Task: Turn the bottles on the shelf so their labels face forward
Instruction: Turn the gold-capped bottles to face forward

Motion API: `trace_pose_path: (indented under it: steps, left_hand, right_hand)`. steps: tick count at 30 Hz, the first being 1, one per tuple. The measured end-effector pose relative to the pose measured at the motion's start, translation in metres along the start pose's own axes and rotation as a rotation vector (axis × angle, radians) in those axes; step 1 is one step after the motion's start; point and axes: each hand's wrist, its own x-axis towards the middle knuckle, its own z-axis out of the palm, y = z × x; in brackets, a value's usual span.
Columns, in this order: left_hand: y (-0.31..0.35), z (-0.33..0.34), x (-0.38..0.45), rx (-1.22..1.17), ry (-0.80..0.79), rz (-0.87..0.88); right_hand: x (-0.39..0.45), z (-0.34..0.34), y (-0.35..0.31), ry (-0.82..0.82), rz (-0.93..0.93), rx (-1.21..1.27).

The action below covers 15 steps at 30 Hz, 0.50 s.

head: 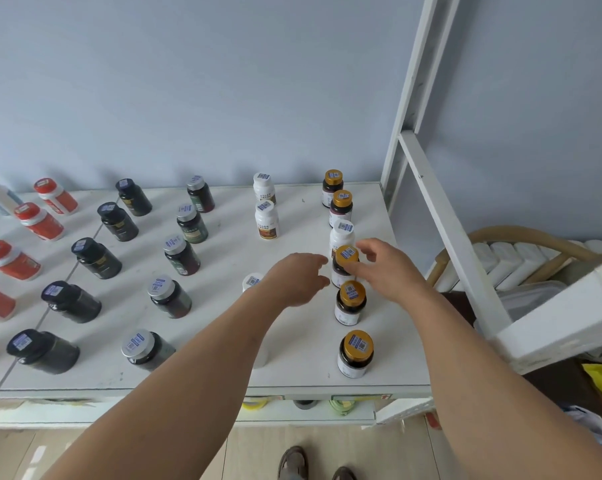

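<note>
On the white shelf against the pale blue wall, we are judging most rows still unchecked as our right hand is curling its grip around the gold-capped dark bottle mid-column at right, our left hand hovering loose, holding nothing.

The shelf top looks like smooth, matt white board, faintly scuffed. The gold-capped bottle between both hands is dark glossy plastic or glass (which one cannot be told) with a shiny metallic-looking cap and a paper sticker on it. The black bottles have a duller, satin sheen, and the silver-capped bottles wear brushed, metal-like lids. The white bottles and red bottles look like smooth plastic. The frame is white-painted, chipped in spots. The wall is matt.
</note>
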Motion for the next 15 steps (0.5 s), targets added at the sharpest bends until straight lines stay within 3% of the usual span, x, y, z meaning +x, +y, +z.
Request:
trace_pose_path:
  steps: [6, 15]
  left_hand:
    - [-0.005, -0.004, 0.024, -0.054, -0.076, 0.003]
    - [-0.013, -0.024, 0.044, -0.174, -0.187, 0.129]
  right_hand:
    - [0.020, 0.002, -0.005, -0.108, 0.028, -0.104]
    - [0.026, -0.006, -0.025, 0.010, 0.042, 0.005]
